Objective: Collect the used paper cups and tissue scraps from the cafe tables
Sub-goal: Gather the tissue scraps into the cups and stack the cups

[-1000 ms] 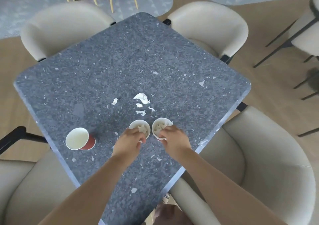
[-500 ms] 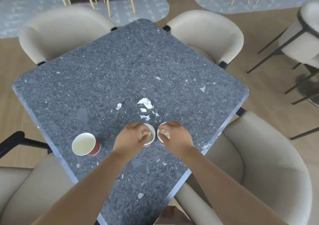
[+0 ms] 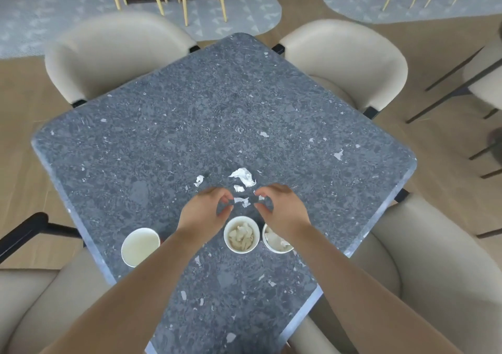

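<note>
Both hands reach past the cups: left hand (image 3: 205,210) and right hand (image 3: 282,209), fingers curled but apart, nothing gripped. Between them lies a small tissue scrap (image 3: 242,201); just beyond, a bigger crumpled tissue (image 3: 243,176) and another bit (image 3: 198,180). Nearer the person, two scrap-filled cups (image 3: 241,234) (image 3: 276,242), plus an empty cup (image 3: 140,246) w/ nothing in it, on the table (image 3: 152,136). Scraps look feather-light, soft, prob. easy to blow away; pinch at a raised fold.
</note>
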Demonstrator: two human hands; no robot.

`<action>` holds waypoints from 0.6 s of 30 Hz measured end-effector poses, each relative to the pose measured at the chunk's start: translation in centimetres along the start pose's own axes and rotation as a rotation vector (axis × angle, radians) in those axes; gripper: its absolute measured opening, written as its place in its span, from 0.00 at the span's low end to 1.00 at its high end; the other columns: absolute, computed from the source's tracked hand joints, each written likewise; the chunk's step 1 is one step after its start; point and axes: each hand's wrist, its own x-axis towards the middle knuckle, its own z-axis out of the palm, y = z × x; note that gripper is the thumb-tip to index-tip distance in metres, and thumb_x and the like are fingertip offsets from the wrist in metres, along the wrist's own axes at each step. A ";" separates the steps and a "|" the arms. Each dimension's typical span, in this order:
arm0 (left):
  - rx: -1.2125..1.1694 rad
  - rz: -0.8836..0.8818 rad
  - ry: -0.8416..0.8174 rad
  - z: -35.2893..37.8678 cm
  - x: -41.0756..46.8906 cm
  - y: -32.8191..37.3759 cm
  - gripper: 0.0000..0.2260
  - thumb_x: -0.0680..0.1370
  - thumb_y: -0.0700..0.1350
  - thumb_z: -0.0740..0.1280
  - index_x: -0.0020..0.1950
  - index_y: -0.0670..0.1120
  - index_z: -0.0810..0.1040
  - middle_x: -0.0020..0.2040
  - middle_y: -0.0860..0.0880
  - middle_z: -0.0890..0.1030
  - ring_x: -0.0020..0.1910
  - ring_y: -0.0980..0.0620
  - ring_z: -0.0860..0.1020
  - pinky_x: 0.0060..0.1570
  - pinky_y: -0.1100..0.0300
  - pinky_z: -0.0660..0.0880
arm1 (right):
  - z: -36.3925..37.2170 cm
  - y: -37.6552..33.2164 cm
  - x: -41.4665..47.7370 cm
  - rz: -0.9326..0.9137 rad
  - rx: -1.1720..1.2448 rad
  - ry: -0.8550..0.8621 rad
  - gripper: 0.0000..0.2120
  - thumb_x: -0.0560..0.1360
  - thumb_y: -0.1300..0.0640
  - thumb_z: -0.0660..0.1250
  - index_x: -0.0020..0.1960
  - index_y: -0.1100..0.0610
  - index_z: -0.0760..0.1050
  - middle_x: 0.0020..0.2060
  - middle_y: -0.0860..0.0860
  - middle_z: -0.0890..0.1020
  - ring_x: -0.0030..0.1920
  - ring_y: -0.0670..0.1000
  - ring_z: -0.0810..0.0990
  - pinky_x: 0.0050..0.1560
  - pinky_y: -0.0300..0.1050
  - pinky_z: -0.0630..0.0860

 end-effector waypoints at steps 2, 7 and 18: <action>0.022 -0.040 -0.008 -0.2 1.0 -0.9 0.06 0.74 0.47 0.67 0.50 0.53 0.77 0.45 0.57 0.78 0.46 0.56 0.78 0.43 0.55 0.78 | 0.3 0.0 1.3 -0.004 0.010 -0.003 0.09 0.74 0.53 0.66 0.54 0.49 0.75 0.51 0.47 0.78 0.55 0.49 0.74 0.47 0.45 0.75; 0.061 -0.097 -0.020 -0.7 4.2 -3.3 0.06 0.75 0.46 0.67 0.51 0.52 0.77 0.50 0.54 0.78 0.48 0.54 0.78 0.40 0.59 0.74 | 1.4 0.4 5.0 0.012 -0.001 -0.056 0.11 0.74 0.54 0.66 0.56 0.51 0.74 0.53 0.49 0.78 0.56 0.50 0.73 0.48 0.46 0.74; 0.237 -0.282 -0.249 1.5 9.4 -8.3 0.18 0.76 0.44 0.65 0.66 0.49 0.69 0.66 0.47 0.66 0.63 0.44 0.68 0.54 0.51 0.74 | 4.8 2.7 10.9 0.041 -0.133 -0.352 0.27 0.73 0.51 0.67 0.70 0.46 0.63 0.72 0.45 0.60 0.69 0.51 0.62 0.62 0.51 0.71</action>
